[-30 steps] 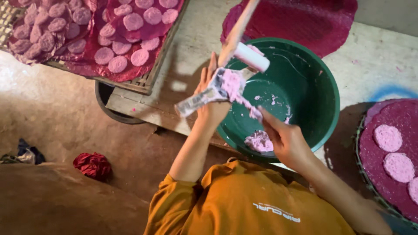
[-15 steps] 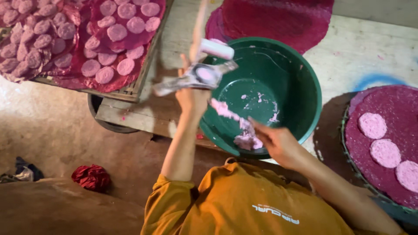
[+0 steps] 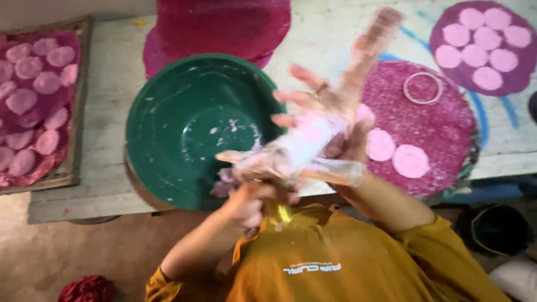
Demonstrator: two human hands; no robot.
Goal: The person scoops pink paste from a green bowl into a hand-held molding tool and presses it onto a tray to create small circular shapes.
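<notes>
My left hand point(image 3: 251, 202) is closed around the lower end of a wooden stick point(image 3: 376, 34) that slants up to the right. The stick is blurred, and crumpled clear plastic smeared with pink dough point(image 3: 299, 154) is wrapped round it. My right hand point(image 3: 321, 109) has its fingers spread and dough-smeared, and it lies against the middle of the stick, above the plastic. Both hands hover at the right rim of a green bowl point(image 3: 140, 112), which holds only scraps of pink dough.
A round tray with a magenta cloth point(image 3: 442, 126) sits at the right, with pink discs point(image 3: 410, 160) and a ring cutter point(image 3: 423, 88) on it. Another mat of discs point(image 3: 481, 45) lies far right. A wooden tray of discs point(image 3: 78, 112) stands on the left. A red cloth point(image 3: 86, 289) lies on the floor.
The view has swung right. My right hand has left the bowl and risen to the stick, fingers spread. My left hand, with stick and plastic, has moved right across the bowl.
</notes>
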